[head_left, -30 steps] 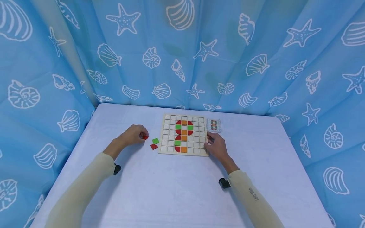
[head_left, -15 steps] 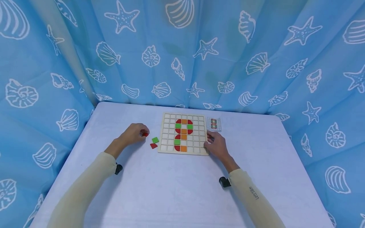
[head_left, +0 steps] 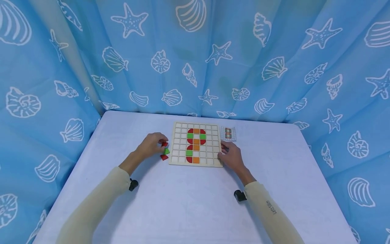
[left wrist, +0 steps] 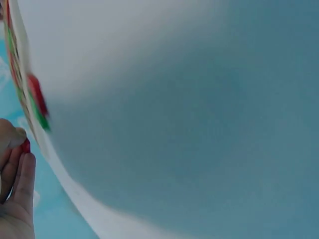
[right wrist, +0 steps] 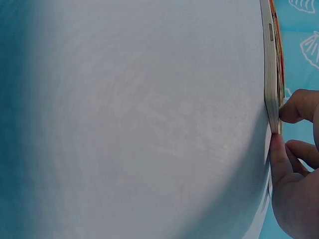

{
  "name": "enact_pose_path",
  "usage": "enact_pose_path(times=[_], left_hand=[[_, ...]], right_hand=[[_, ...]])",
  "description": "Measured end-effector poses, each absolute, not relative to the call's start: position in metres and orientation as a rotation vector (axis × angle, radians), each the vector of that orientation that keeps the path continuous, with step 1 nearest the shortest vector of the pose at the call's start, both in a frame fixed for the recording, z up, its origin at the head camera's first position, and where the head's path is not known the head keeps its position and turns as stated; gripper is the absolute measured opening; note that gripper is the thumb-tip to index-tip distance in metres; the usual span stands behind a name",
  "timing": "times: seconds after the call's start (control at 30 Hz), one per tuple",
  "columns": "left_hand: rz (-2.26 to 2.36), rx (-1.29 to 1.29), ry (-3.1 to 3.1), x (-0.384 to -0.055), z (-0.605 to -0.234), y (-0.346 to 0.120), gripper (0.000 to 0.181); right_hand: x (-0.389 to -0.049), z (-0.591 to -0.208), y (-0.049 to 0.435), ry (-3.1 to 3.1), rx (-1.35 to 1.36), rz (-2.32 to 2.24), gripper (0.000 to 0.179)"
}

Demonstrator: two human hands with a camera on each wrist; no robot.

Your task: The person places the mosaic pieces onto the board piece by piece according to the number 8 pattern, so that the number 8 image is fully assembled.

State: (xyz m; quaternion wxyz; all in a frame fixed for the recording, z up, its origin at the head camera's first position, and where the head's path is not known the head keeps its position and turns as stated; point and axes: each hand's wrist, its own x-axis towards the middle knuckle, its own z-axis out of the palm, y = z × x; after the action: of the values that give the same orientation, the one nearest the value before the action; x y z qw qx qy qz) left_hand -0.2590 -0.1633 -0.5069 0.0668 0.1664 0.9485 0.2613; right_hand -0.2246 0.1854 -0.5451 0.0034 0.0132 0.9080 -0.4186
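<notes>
My left hand [head_left: 152, 144] pinches a small red tile [left wrist: 26, 146] between thumb and fingertip, just left of the wooden grid board [head_left: 181, 160]. Below that hand a green tile [head_left: 167, 151] and another red tile [head_left: 164, 157] lie on the table, the green one partly behind the thumb. Red, green and orange tiles fill some of the board's squares in a curved figure. At the board's right edge, my right hand [head_left: 232, 156] holds the rim; in the right wrist view its fingers [right wrist: 280, 154] touch the board's corner.
A small printed pattern card [head_left: 228, 134] lies behind the right hand, close to the board's upper right corner. White cloth covers the table [head_left: 182, 203]. Blue curtains [head_left: 195, 51] with shell prints surround its back and sides.
My left hand has lifted the red tile and moved right with it, over the loose green tile and towards the board. The right hand stays at the board's edge.
</notes>
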Motion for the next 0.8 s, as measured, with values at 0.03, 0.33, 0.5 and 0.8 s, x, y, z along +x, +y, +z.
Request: enact_pose_path(times=[0.03, 0.33, 0.5, 0.8], left_hand=[[0.795, 0.524, 2.859, -0.258, -0.506, -0.158, 0.039], [0.788, 0.796, 2.852, -0.237, -0.513, -0.103, 0.036], [0.82, 0.902, 2.851, -0.228, -0.518, -0.078, 0.033], [0.76, 1.08, 2.796, -0.225, -0.517, -0.05, 0.027]], right_hand=[[-0.225, -0.545, 0.186, 2.85, 0.043, -1.304, 0.059], [-0.224, -0.545, 0.186, 2.843, 0.044, -1.314, 0.058], [-0.224, -0.545, 0.185, 2.837, 0.041, -1.32, 0.058], [-0.224, -0.543, 0.187, 2.848, 0.022, -1.33, 0.059]])
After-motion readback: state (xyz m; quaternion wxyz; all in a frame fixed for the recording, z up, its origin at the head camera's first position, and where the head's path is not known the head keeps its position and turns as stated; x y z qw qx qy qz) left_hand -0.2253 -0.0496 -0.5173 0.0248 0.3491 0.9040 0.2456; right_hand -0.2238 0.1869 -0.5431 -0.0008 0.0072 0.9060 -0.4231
